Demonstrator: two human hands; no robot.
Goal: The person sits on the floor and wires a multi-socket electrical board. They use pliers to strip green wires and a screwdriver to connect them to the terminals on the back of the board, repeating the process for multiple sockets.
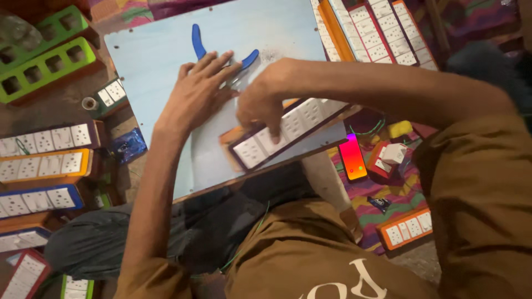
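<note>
On the pale blue board (155, 50), the left hand (197, 91) lies flat with fingers spread, released, covering the blue-handled pliers (198, 43), while just right of it the right hand (260, 108) bends down, fingertips pressing the white switch panel (302, 119) at the board's near edge, not clenched.

Dim, warm light – soft motion blur throughout, edges bowed by the wide lens, corners darkest.
</note>
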